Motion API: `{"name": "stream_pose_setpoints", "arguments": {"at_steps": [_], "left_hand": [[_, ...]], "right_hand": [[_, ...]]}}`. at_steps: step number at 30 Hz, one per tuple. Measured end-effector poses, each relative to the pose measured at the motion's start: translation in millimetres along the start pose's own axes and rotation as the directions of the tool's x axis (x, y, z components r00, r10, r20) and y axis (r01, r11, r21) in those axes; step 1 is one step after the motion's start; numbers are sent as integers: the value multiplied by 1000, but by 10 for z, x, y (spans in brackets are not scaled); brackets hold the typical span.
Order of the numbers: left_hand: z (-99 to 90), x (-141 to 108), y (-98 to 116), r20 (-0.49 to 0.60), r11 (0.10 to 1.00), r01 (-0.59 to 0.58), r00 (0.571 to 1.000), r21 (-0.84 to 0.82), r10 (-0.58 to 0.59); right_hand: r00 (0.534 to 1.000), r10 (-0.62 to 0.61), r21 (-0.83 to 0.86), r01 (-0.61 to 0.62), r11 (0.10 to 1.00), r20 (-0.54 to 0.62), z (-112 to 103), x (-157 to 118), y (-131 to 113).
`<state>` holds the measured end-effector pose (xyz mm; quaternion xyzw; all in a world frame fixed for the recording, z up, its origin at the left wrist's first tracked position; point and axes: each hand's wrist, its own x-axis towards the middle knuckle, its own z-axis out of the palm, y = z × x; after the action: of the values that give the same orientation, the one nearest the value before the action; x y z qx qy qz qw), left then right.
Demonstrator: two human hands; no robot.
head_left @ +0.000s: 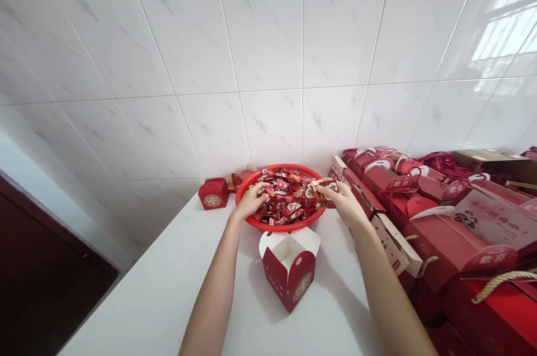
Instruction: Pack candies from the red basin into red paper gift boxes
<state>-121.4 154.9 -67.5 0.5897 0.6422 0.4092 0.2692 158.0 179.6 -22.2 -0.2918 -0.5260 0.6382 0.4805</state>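
Observation:
A red plastic basket full of wrapped candies stands against the wall. At its left side my left hand pinches a small red wrapped candy above the heap. Over the right rim, my right hand is closed on a red and gold candy packet; its fingers partly cover it. In front of the basket, between my forearms, sits a red gift box with its white-lined flaps spread and its top open. Neither hand touches this box.
A closed red box stands left of the basket on the white table. Many red gift boxes with rope handles are piled along the right. A tiled wall rises behind; a brown cardboard box is at the far right.

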Motion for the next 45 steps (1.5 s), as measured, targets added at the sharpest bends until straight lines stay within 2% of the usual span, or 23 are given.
{"name": "stream_pose_setpoints", "arguments": {"at_steps": [7,11,16,20,25,29,32,34,37,40,42,45], "left_hand": [[-9,-21,-10,-17,996,-53,998,71,55],[-4,-50,34,13,995,-55,998,81,54],[-11,-81,83,-7,992,-70,997,100,71],[6,-75,84,3,995,-41,999,92,40],[23,-75,102,11,984,40,999,173,-42],[23,-90,128,78,968,26,996,251,-47],[33,-77,116,87,963,19,995,269,-44],[39,-54,91,66,974,32,997,222,-48],[16,-2,57,-51,990,49,998,135,-42],[-57,83,64,-157,980,33,988,198,-1],[-107,167,96,-156,962,23,987,271,20],[-123,324,172,-96,941,3,995,337,31]], "right_hand": [[1000,4,-41,-4,999,-14,-51,-24,-70],[1000,-15,-106,13,994,-19,-62,-41,-92],[999,-35,-199,39,979,24,-46,-50,-86],[998,-26,-203,36,979,50,-23,-43,-73],[999,-21,-212,29,977,44,-22,-19,-85],[998,-41,-181,48,982,38,-30,-9,-132],[998,-47,-168,55,984,51,-59,-15,-175],[997,-49,-162,58,985,59,-94,-22,-201],[996,-74,-157,81,984,52,-151,-33,-234],[993,-100,-163,108,981,55,-183,-52,-268],[992,-102,-171,113,979,71,-188,-69,-292],[990,-104,-174,119,978,91,-185,-95,-325]]}}
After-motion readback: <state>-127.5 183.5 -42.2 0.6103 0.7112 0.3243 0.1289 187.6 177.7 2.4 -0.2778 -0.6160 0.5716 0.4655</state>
